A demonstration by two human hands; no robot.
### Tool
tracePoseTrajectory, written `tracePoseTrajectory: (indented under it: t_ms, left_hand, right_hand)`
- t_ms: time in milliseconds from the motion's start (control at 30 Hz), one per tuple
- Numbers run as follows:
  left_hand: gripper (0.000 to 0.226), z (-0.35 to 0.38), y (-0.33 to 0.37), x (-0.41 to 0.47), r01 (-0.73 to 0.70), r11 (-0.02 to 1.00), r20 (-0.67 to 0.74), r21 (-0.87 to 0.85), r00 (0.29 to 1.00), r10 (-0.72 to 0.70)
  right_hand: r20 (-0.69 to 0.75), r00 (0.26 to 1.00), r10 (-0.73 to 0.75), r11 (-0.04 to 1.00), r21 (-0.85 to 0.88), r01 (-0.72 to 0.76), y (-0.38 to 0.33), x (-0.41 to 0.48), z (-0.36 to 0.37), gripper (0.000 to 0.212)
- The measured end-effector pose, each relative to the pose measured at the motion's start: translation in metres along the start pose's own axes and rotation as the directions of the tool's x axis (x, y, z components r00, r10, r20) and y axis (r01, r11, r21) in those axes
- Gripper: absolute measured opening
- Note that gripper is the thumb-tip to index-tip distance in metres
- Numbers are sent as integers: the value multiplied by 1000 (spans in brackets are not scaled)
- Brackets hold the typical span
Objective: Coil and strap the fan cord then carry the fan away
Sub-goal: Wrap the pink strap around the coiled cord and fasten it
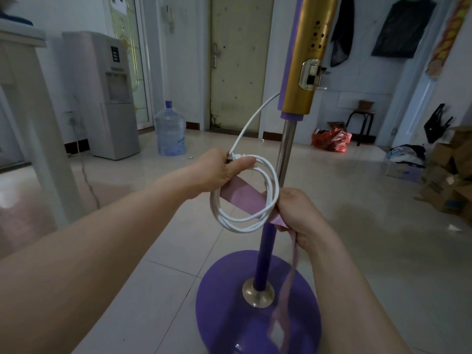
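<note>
Several loops of white cord (238,224) hang as a loose coil just in front of the fan's (309,60) pole, about halfway up it, with one strand rising from the coil to the gold control housing. The left hand (224,169) grips the top of the coil, fingers curled round the loops and the thumb pressed across them. A pale pink strap (240,194) runs from under that hand, slanting through the coil to the right hand (298,213), whose fingers are curled tight on the strap where it meets the coil's lower right side; the strap's loose tail hangs down from this hand toward the base (224,290). That round purple base sits flat on the floor (370,226) – pale, glossy tiles that mirror the room's light. Beyond, on the left, a white water dispenser (109,98) stands against the wall with a blue-capped water bottle (170,130) near it on the floor. A worn door (240,60) is behind the fan. To the right are a red bag (332,140), a dark stool (361,121), stacked cardboard boxes (449,175) – and dark garments (403,26) hanging on the wall.
</note>
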State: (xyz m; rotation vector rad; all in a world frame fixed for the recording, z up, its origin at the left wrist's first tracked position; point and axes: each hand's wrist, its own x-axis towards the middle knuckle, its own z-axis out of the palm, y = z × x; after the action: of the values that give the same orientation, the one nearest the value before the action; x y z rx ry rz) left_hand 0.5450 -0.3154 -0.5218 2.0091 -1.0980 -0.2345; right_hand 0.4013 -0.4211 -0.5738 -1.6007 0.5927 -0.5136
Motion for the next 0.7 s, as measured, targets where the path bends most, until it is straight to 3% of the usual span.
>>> tracePoseTrajectory:
  t_ms: [133,233,333,400,500,600,700]
  left_hand:
    - [51,-10,-4,5,42,999,-17,26,999,-42]
    - [47,-14,-4,5,32,998,-23,52,999,-31]
    - [44,-9,-2,2,-1,986,-66,166,998,13]
    - [44,-5,0,-1,-24,973,-87,229,995,45]
    - [50,0,1,-4,-50,965,-120,259,989,83]
    - [48,-1,5,-7,-55,995,-141,86,988,67]
    - [48,-18,8,-9,61,965,-52,-257,996,-77]
  right_hand:
    - [30,998,-55,980,-192,60,-2,-2,-18,37]
    - [198,977,-82,992,-83,100,-3,-8,-20,30]
    - [302,951,-69,990,-93,102,-5,-12,-12,54]
    - [286,957,-39,996,-65,60,-5,-13,-4,58]
    - [151,987,-46,985,-159,70,-2,-12,9,35]
    - [23,993,-116,961,-251,118,0,-7,17,27]
    - [-28,993,-116,973,-204,108,2,-4,20,27]
